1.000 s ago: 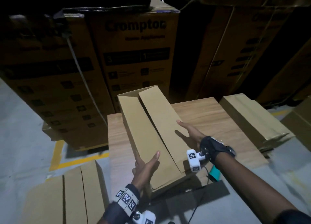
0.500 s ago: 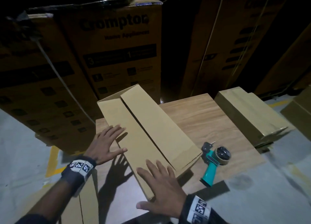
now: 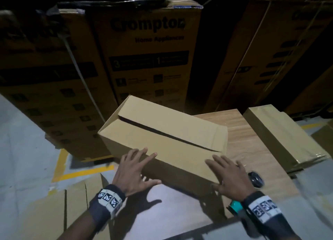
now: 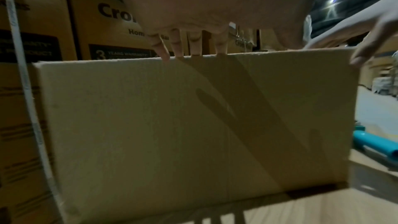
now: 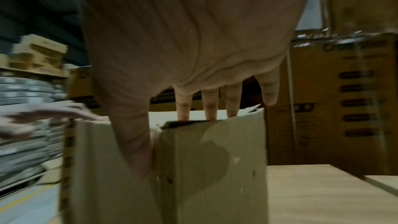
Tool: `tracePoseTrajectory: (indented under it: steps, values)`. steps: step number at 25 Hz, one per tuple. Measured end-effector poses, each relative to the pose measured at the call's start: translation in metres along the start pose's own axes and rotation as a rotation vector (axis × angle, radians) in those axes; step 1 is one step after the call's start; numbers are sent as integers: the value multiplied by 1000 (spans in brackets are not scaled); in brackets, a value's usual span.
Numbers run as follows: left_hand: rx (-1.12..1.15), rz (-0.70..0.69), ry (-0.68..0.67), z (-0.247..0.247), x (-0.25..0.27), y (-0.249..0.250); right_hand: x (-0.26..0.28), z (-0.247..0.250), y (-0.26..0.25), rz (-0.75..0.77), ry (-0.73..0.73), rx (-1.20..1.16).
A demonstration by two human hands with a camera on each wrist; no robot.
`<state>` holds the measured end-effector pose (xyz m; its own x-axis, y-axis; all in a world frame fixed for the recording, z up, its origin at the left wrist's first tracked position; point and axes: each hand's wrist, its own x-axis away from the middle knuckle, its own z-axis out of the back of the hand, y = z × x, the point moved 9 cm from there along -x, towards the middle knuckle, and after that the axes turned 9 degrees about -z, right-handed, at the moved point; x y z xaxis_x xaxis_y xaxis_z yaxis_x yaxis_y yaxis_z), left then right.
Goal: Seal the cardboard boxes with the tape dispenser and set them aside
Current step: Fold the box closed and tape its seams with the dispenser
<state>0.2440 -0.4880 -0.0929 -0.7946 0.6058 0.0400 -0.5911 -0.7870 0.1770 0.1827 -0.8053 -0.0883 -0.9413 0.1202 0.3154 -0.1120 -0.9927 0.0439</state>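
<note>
A plain cardboard box (image 3: pixel 167 131) lies crosswise on the wooden table (image 3: pixel 252 149). Its top flaps are folded down with a dark open seam between them. My left hand (image 3: pixel 137 167) rests with straight fingers (image 4: pixel 178 47) over the box's near top edge. My right hand (image 3: pixel 227 175) lies on the near right corner, fingers (image 5: pixel 208 106) flat on top and thumb (image 5: pixel 137 151) against the side. The tape dispenser (image 3: pixel 255 179), with a teal handle (image 4: pixel 370 144), lies on the table right of the box, partly hidden by my right wrist.
A taped box (image 3: pixel 281 137) lies on the table's right side. Tall printed cartons (image 3: pixel 149 50) wall off the back. Flattened cardboard (image 3: pixel 54 212) lies on the floor at the lower left, beside a yellow floor line (image 3: pixel 82 171).
The box has swung from lengthwise to crosswise on the table. Both hands have shifted to its near edge, and my right wrist now covers part of the tape dispenser.
</note>
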Motion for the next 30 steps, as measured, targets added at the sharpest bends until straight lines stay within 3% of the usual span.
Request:
tracePoseTrajectory:
  steps: [5, 7, 9, 13, 18, 22, 24, 27, 30]
  values:
    - [105, -110, -51, -9, -1, 51, -44, 14, 41, -132, -51, 101]
    - [153, -164, -101, -12, -3, 59, -53, 17, 29, -129, -96, 90]
    - [237, -173, -78, -3, -6, 51, -58, 17, -10, -7, -165, 12]
    - [163, -49, 4, 30, -20, -16, -76, 14, -83, 175, -252, -13]
    - [53, 181, -153, 36, -31, -119, -100, 29, -108, 153, -357, -45]
    - [24, 193, -151, 44, -40, -134, -98, 60, -115, 116, -175, -13]
    - [85, 186, -77, 54, -42, -138, -94, 71, -117, 124, -37, -12]
    - [503, 228, 130, 70, -43, -155, -83, 86, -113, 135, 189, -15]
    - [1102, 400, 355, 69, -41, -186, -64, 97, -104, 172, 436, 37]
